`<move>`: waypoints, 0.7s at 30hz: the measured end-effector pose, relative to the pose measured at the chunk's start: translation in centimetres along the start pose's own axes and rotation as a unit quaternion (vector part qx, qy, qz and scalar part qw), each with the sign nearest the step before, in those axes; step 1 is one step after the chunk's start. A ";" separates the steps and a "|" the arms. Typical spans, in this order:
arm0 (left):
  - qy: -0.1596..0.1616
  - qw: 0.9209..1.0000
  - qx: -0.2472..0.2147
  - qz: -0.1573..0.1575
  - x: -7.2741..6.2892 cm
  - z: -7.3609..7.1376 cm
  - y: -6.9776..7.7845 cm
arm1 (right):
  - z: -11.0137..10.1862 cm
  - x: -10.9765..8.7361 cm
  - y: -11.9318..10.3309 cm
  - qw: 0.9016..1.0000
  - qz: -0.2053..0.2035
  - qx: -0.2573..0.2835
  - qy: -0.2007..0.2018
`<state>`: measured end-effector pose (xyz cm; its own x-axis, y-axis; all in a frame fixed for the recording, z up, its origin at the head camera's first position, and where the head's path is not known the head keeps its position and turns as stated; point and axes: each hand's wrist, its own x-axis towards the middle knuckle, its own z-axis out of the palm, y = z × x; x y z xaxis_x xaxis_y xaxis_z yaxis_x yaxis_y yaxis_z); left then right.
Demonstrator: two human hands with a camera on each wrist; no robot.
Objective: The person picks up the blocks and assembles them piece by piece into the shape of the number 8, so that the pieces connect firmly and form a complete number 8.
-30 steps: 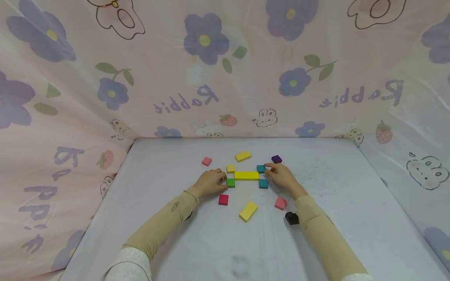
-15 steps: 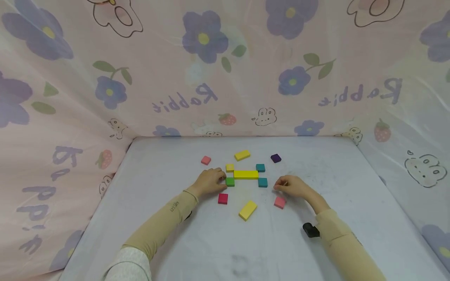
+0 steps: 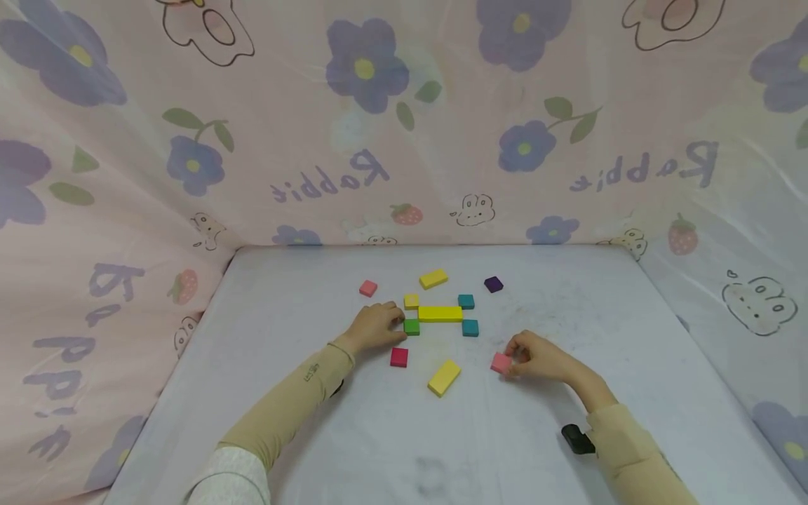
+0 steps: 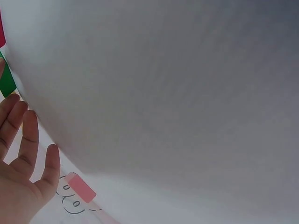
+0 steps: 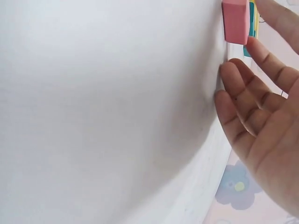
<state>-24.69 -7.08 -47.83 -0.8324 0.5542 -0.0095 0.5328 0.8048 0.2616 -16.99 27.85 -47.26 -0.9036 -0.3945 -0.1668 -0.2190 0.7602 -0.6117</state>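
In the head view my left hand [image 3: 376, 325] pinches the green block [image 3: 412, 327] at its left end, thumb at the near corner and forefinger at the far one. The green block touches the long yellow block [image 3: 440, 314]. A small yellow block [image 3: 411, 301] and two teal blocks [image 3: 466, 301] stand at the other corners of the long one. To the right, my right hand [image 3: 536, 356] has thumb and forefinger around the pink block [image 3: 501, 362], which lies on the table. The right wrist view shows the forefinger [image 5: 261, 56] at this block's edge, the other fingers loosely bent.
Around the arrangement lie a red block [image 3: 399, 358], two loose yellow blocks [image 3: 445, 379], a second pink block [image 3: 368, 288] and a purple block [image 3: 494, 284]. A patterned cloth [image 3: 404, 140] walls the white table [image 3: 404, 449] at back and sides.
My right hand has left the far teal block, moved nearer and to the right, and closed in on the pink block. My left hand stays at the green block.
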 end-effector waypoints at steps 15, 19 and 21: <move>0.006 1.000 0.004 0.003 0.0 0.2 -0.3 | 1.4 1.1 -1.5 0.999 0.025 -0.007 0.036; 0.004 1.000 0.001 0.001 -0.1 0.2 -0.3 | 1.9 1.9 -2.4 0.998 0.029 -0.012 0.053; 0.004 1.000 0.002 0.000 -0.1 0.2 -0.4 | 2.2 2.3 -2.9 0.997 0.034 -0.020 0.063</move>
<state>-24.74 -7.39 -48.12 -0.8337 0.5522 -0.0021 0.5329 0.8056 0.2587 -17.59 23.61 -47.54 -0.9554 -0.2757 -0.1060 -0.1686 0.8038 -0.5705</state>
